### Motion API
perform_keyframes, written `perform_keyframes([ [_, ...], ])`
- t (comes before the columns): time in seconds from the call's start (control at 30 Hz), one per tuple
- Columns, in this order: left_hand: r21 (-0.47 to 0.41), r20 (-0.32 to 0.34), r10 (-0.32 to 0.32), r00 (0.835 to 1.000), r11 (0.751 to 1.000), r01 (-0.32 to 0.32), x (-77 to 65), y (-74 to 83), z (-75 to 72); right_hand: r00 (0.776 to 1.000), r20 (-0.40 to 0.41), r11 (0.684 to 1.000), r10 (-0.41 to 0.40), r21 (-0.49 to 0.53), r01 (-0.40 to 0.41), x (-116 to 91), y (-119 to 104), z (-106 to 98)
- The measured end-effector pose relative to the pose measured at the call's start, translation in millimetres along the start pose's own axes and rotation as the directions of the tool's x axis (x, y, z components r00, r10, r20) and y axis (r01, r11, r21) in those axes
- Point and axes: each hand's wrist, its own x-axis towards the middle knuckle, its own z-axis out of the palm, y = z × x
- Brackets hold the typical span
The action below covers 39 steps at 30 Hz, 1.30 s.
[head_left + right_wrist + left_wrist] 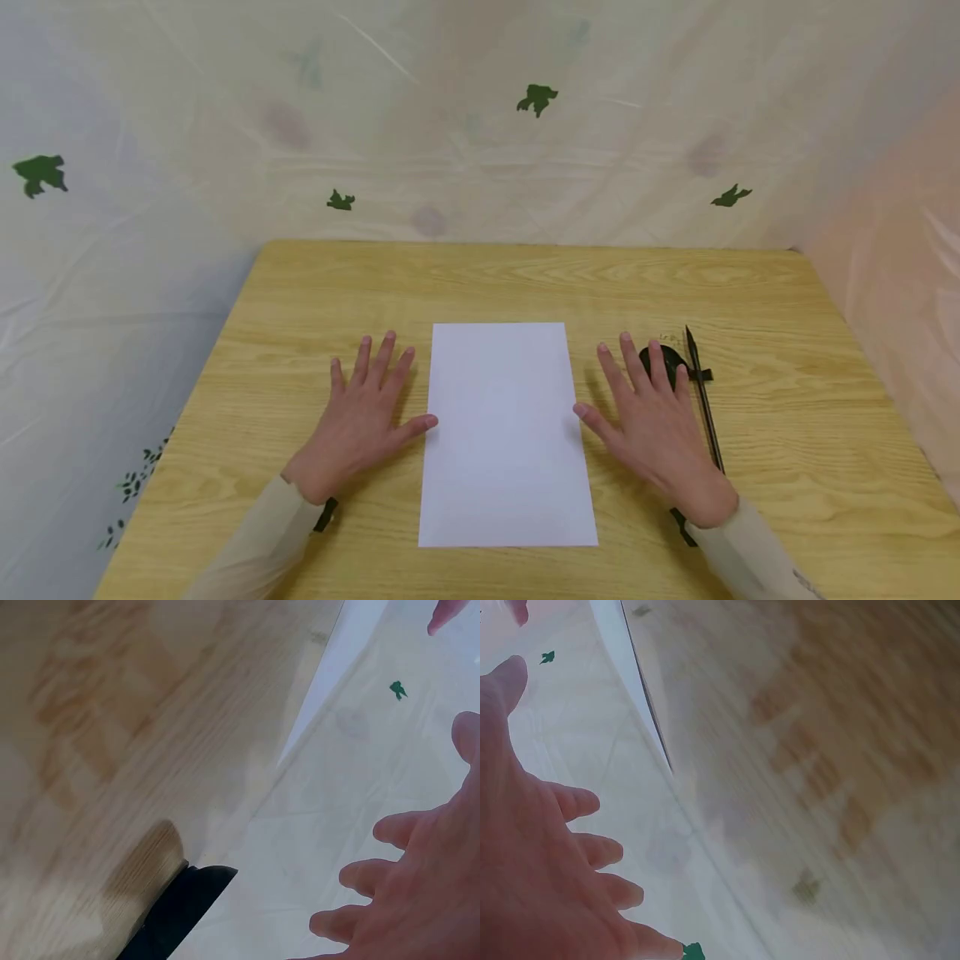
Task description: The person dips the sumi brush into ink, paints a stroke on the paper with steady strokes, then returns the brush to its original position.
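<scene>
A blank white sheet of paper [502, 442] lies upright on the wooden table. To its left, my left hand [356, 429] is held palm down with fingers spread, its thumb tip overlapping the paper's left edge in the head view. My right hand [656, 429] mirrors it on the other side, thumb tip at the right edge. Both wrist views show the hands hovering above the tabletop, holding nothing. Beyond the right fingers sits a small round black dish [672, 358], partly hidden by them. A dark slender brush [703, 400] with a pointed black tip leans beside it, its lower end hidden by the wrist.
The brush crosses a short black piece [707, 375] that sticks out from the dish. Pale cloth [450, 167] with green bird shapes hangs behind the wooden table [525, 279] and along both sides. Dark straps [326, 515] show under the wrists.
</scene>
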Motion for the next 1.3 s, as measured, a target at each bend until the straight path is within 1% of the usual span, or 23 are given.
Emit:
perform_keyframes([
  [0.2,-0.023,0.008,0.025,1.000,0.999,-0.025,1.0,0.1,-0.4,1.000,0.003,1.000,0.004,0.024,-0.004,-3.5,-0.4,-4.0],
  [0.37,-0.041,0.004,0.062,0.998,0.997,-0.062,2.4,-0.4,-1.1,1.000,-0.007,1.000,0.007,0.026,-0.007,-7.3,-1.2,-6.7],
  [0.57,-0.034,-0.001,0.103,0.995,0.994,-0.103,3.6,0.7,-1.1,0.999,-0.032,1.000,0.002,0.015,-0.002,-13.5,-1.3,-12.1],
  [0.73,-0.017,-0.009,0.134,0.991,0.991,-0.134,4.2,0.9,-1.4,0.997,-0.076,1.000,-0.014,0.003,0.014,-20.5,-0.2,-19.5],
  [0.9,-0.013,-0.024,0.174,0.985,0.985,-0.174,5.0,-0.1,-1.8,0.996,-0.089,1.000,-0.001,0.025,0.004,-31.9,2.9,-32.9],
  [1.1,-0.004,-0.012,0.216,0.976,0.976,-0.216,6.4,-1.7,-4.0,0.993,-0.117,0.999,0.000,0.046,0.005,-45.6,12.3,-49.3],
  [1.3,0.005,0.024,0.220,0.975,0.975,-0.221,8.4,-3.2,-5.4,0.990,-0.142,0.995,-0.013,0.100,0.027,-55.7,33.2,-60.1],
])
